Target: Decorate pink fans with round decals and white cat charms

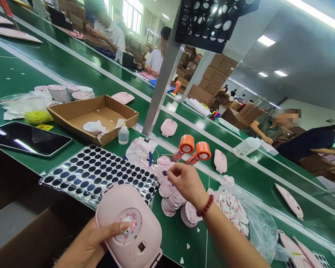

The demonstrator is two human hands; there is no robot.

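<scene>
While the left hand (82,247) grips a glossy pink plastic case (136,223), its fingers (114,230) pressing a round printed label (132,219), the right hand (184,182) pinches, fingers (174,172) closed on a small dark disc (164,173) above stacked pink discs (171,201).

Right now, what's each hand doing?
Left hand: holding a pink plastic case, thumb on its round label.
Right hand: pinched closed; anything held is too small to tell.
</scene>
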